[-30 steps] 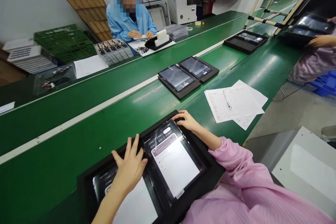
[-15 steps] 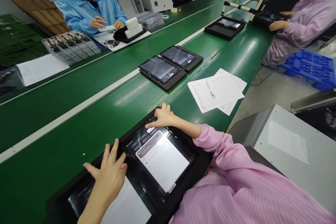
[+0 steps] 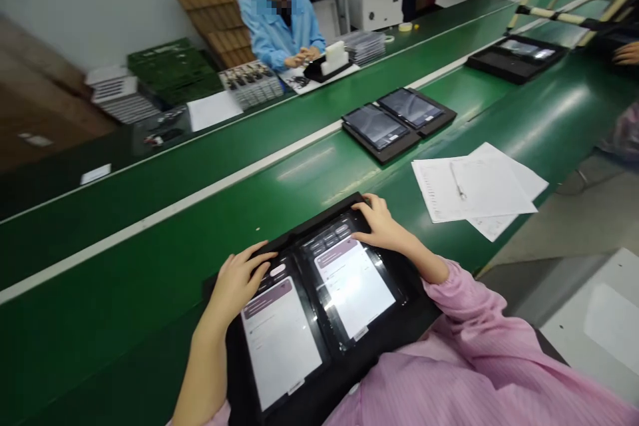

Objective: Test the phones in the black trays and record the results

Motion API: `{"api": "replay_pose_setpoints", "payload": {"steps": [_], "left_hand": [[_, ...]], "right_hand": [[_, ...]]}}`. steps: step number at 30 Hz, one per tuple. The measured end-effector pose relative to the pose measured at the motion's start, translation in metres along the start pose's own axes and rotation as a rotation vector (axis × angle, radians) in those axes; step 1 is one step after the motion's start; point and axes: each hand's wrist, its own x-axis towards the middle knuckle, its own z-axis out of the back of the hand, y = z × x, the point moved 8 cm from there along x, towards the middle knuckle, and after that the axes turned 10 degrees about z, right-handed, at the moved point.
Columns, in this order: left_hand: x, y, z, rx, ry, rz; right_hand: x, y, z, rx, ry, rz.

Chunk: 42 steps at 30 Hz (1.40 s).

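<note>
Head: left tablet partly under left hand

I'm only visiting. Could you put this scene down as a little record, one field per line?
Left hand: fingers spread over the upper end of the left flat black rectangular tablet; contact unclear
Right hand: at the upper right corner of the right flat black rectangular tablet
Screens: both lit, mostly white, with a mauve band
Holder: shallow black rectangular tray, both tablets side by side in it
Surface: smooth green bench
Beyond right hand: overlapping white paper sheets, a slim pale pen on top
Farther along: two dark-screened black tablets on black bases
Across: person in light-blue jacket
</note>
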Motion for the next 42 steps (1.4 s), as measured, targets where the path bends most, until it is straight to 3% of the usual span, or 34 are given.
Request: {"api": "replay_pose_setpoints", "payload": {"steps": [5,8,14,16,21,30,38,42], "left_hand": [[0.0,0.002,-0.001,-0.002,-0.02,0.037],[-0.002,0.0,-0.003,-0.026,0.005,0.058],[-0.011,-0.009,-0.008,0.006,0.057,-0.031],[-0.01,-0.011,-0.006,0.033,0.007,0.004],[-0.004,-0.017,0.001,0.01,-0.083,0.073],[-0.029,-0.031,-0.012,-0.042,0.18,-0.151],[-0.032,-0.036,-0.022,0.034,0.158,-0.164],[-0.033,-0.038,-0.02,-0.05,0.193,-0.205]], "right_hand": [[-0.023,0.018,-0.007,-0.041,-0.045,0.271],[-0.036,0.025,-0.004,-0.027,-0.069,0.333],[-0.059,0.053,-0.028,-0.162,0.187,0.54],[-0.057,0.05,-0.033,-0.252,0.169,0.481],[-0.053,0.027,-0.02,-0.391,-0.079,0.267],[-0.062,0.041,-0.015,-0.219,-0.094,0.487],[-0.059,0.04,-0.013,-0.336,-0.119,0.405],[-0.058,0.025,-0.004,-0.411,-0.22,0.191]]}}
